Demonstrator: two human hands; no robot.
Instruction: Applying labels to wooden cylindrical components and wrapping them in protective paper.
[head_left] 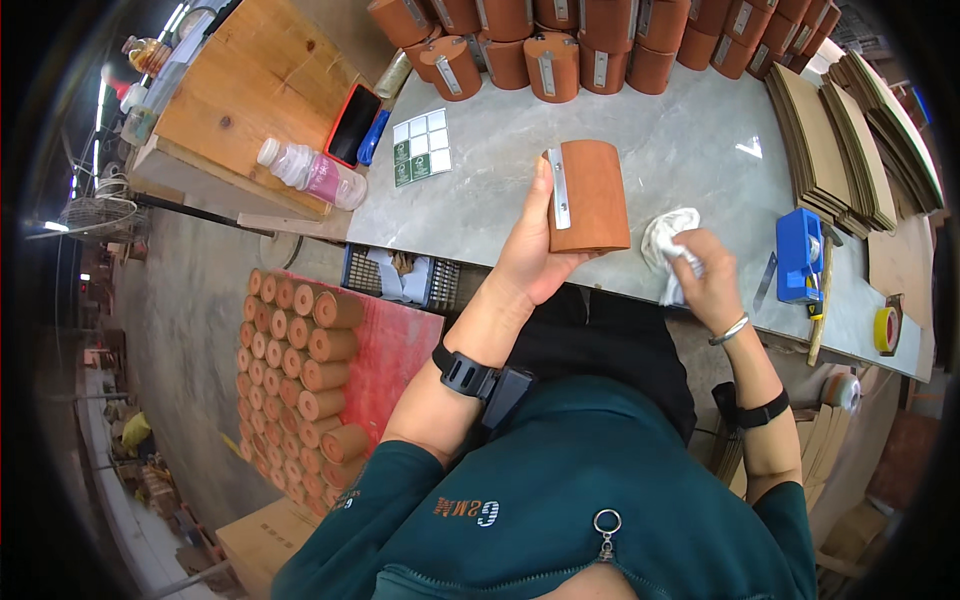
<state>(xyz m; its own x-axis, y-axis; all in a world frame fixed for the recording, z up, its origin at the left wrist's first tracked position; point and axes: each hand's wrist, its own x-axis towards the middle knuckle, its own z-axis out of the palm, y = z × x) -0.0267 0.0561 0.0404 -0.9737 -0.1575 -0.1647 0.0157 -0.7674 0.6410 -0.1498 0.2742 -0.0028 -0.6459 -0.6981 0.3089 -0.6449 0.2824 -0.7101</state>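
A reddish-brown wooden cylinder (595,197) with a flat metal strip (559,190) down its side is held up over the table's near edge. My left hand (530,235) grips it from the left and below, thumb along the strip side. To the right, my right hand (708,275) is closed on a crumpled white cloth (668,237), part of which touches the grey tabletop. A gap separates the cloth from the cylinder.
Similar cylinders (553,68) stand stacked along the table's back. Flat cardboard pieces (815,140), a blue tape dispenser (797,255) and yellow tape (885,330) lie right. Left are a bottle (312,174), phone (354,124) and sticker sheet (422,147). Plain cylinders (300,380) fill a red board below.
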